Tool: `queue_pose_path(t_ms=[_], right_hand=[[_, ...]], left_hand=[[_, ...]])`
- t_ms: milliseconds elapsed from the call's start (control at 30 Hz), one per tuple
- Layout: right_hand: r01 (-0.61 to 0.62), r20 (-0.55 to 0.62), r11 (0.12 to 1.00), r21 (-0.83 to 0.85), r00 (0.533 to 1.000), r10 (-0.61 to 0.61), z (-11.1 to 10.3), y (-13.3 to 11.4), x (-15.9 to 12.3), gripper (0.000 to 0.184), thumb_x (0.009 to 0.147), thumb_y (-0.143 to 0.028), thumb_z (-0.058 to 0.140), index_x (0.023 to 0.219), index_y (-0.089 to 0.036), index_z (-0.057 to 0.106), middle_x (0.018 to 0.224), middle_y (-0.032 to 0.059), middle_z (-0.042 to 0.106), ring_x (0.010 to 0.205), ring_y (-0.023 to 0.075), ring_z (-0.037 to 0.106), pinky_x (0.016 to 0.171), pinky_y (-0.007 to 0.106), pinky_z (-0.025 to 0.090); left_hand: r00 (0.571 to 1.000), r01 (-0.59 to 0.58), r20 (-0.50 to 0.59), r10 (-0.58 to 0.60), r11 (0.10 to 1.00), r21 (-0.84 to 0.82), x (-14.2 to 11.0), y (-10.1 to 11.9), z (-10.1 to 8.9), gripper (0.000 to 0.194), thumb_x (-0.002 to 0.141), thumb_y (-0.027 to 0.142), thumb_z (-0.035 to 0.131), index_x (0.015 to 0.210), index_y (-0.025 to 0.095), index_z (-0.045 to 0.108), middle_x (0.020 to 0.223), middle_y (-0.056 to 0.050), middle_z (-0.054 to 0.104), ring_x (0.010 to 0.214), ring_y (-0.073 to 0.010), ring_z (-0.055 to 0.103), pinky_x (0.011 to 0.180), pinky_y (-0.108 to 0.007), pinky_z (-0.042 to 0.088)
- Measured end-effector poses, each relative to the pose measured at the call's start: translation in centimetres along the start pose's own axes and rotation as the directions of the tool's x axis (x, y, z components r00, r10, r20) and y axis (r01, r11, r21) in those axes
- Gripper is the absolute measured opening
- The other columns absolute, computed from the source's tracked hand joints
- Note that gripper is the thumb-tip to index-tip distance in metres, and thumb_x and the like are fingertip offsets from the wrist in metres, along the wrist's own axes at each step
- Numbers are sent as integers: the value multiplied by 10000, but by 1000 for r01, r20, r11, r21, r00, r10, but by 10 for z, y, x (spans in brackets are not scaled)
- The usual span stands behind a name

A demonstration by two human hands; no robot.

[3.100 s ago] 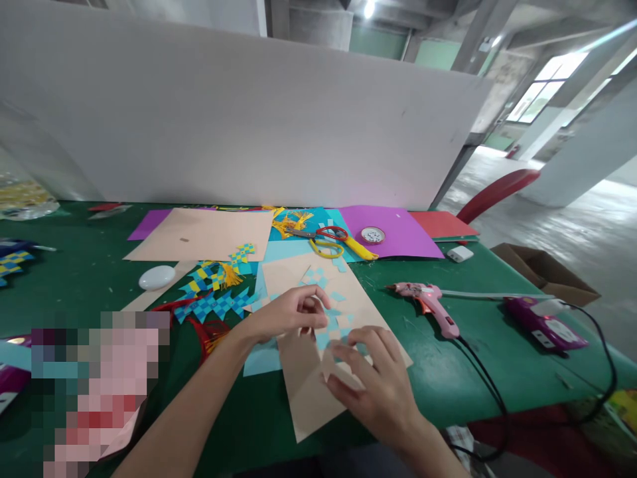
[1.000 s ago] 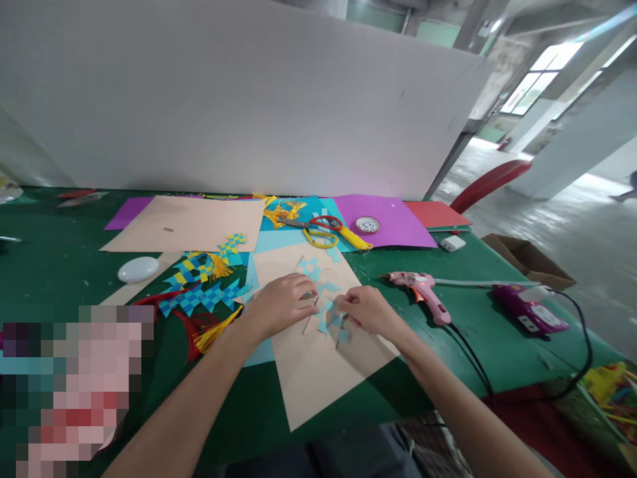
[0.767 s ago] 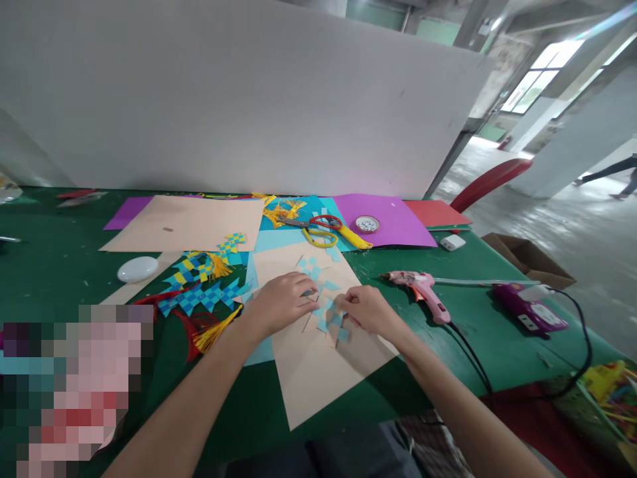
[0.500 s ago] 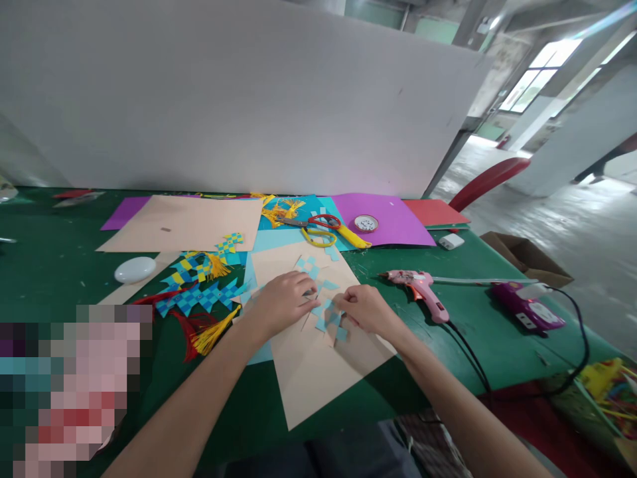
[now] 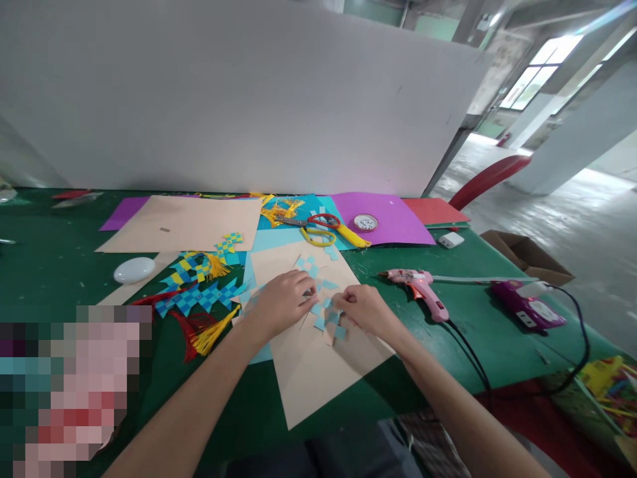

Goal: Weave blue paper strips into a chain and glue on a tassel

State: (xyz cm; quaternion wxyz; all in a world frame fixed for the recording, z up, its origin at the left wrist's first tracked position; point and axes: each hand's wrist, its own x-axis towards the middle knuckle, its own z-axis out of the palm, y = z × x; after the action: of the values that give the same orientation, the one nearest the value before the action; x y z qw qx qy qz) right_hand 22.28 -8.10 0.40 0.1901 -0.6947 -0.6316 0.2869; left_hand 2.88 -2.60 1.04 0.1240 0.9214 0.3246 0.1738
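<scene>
A small woven paper piece (image 5: 327,320) in light blue and peach checks lies at the middle of a peach paper sheet (image 5: 308,392). My left hand (image 5: 286,300) is closed at its left edge, thumb and forefinger pinched together on the paper. From the right, my right hand (image 5: 367,309) pinches the opposite edge, its fingers curled in. My fingers hide parts of the piece. Just beyond my hands lies another blue and peach woven bit (image 5: 308,265). Under my left wrist, more light blue paper pieces are partly covered.
Woven blue fish shapes (image 5: 199,299) with red and yellow tassels (image 5: 212,338) lie left, near a white oval object (image 5: 134,270). Scissors (image 5: 318,229) and a round tin (image 5: 365,222) are at the back. A pink glue gun (image 5: 418,285) and purple power strip (image 5: 527,305) sit right.
</scene>
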Motion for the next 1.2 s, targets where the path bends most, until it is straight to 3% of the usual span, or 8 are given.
queue_pose_path(t_ms=[233,433,533,600,700,800,933,1200], right_hand=[[-7,-54,993,-117,999,0,3,0,-2,220,764,-269,516,564,-192,468,551,-2,523,508,98,384,497,241,210],[-43,-185,960,-278,983,-9,6,1,-12,89,827,-280,510,847,-205,552,649,5,599,544,128,479,505,248,178],[16,-259,937,-350,959,-112,9,1,-22,168,886,-317,487,984,-216,579,682,7,628,587,152,555,512,242,259],[144,-293,900,-412,914,-281,13,-1,-29,214,909,-285,462,1050,-202,600,780,42,655,708,177,603,587,262,374],[379,-222,792,-479,820,-527,21,-4,-39,294,923,-252,439,1143,-137,597,1033,118,658,985,221,592,831,342,462],[501,-115,706,-500,770,-628,30,-4,-45,416,932,-303,434,1276,-85,517,1327,149,527,1260,248,437,1035,420,382],[524,-16,677,-517,785,-620,38,-1,-48,502,950,-325,384,1398,-97,383,1453,114,381,1363,237,299,1121,476,269],[553,17,667,-499,776,-631,32,0,-47,506,944,-291,377,1418,-116,351,1467,90,350,1394,217,220,1143,477,216]], left_hand=[[1000,-17,-7,17,1000,14,0,-1,3,147,902,284,468,830,188,553,904,-48,588,898,-204,537,803,-331,432],[1000,-26,-16,27,999,26,-2,-3,6,144,902,276,475,817,184,546,878,-39,582,868,-194,536,787,-324,432],[999,-29,-25,29,999,28,-2,-2,7,143,905,268,469,818,184,546,878,-38,583,866,-191,537,793,-323,433],[999,-27,-29,28,999,28,-2,-2,7,153,905,275,469,818,182,553,874,-41,584,865,-192,541,796,-324,437],[999,-17,-33,17,1000,8,-2,-4,6,142,900,276,479,846,183,572,893,-42,598,898,-197,550,831,-335,441],[1000,7,-30,-8,999,-50,-3,-8,5,147,906,230,448,919,194,590,948,-32,623,952,-187,561,870,-328,441],[999,32,-33,-35,994,-101,-5,-14,5,205,894,182,419,973,213,606,1009,-16,650,1008,-176,573,897,-320,443],[998,32,-46,-37,995,-97,-6,-15,7,208,874,176,448,984,219,619,1030,-14,666,1030,-183,580,913,-318,445]])
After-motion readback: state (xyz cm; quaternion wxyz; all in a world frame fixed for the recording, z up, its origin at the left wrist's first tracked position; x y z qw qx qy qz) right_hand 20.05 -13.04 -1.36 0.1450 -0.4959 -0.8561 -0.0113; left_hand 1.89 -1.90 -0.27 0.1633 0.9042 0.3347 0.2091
